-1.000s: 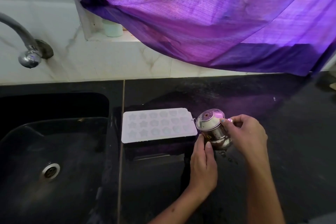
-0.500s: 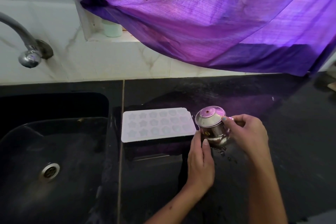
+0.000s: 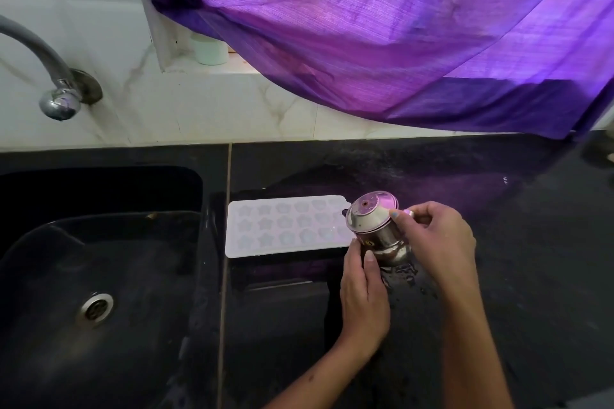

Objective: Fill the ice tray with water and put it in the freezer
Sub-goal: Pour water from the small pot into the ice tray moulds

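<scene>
A white ice tray [image 3: 282, 229] with star-shaped cells lies flat on the black counter, just right of the sink. At its right end a small steel pot [image 3: 373, 226] is tilted toward the tray, its mouth facing the cells. My right hand [image 3: 438, 239] grips the pot's handle and rim from the right. My left hand [image 3: 363, 292] touches the pot's lower side with straight fingertips. Water drops lie on the counter under the pot.
A black sink [image 3: 99, 269] with a metal drain [image 3: 95, 309] fills the left. A steel tap [image 3: 50, 76] comes out of the tiled wall above it. A purple curtain [image 3: 398, 26] hangs over the counter's back. A pale cup [image 3: 211, 50] stands on the ledge.
The pot has risen slightly and tilted further toward the tray. Both hands moved with it.
</scene>
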The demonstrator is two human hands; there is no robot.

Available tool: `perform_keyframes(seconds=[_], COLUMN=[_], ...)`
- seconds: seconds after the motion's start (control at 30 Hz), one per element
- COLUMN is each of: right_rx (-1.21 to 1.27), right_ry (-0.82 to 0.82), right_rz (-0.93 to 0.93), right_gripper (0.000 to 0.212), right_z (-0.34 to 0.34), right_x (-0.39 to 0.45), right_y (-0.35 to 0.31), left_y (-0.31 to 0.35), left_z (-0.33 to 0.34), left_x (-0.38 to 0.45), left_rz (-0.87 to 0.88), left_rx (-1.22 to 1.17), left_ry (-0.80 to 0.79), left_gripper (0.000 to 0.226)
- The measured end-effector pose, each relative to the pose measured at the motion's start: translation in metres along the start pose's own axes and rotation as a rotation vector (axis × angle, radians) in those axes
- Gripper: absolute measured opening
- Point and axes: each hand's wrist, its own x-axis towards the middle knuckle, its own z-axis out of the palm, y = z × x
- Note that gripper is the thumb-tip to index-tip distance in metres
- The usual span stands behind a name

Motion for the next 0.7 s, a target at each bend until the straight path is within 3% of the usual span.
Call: perform_keyframes(seconds=[0.7], right_rx=[0.017], right_ry=[-0.013], right_rz=[0.017], right_gripper=[0.018], right_z=[-0.0007], right_x=[0.0003], right_y=[0.0032], left_y=[-0.0017], left_z=[0.0006], left_x=[0.0002], left_rz=[-0.035], left_rx=[0.049], left_ry=[0.026], left_gripper=[0.039])
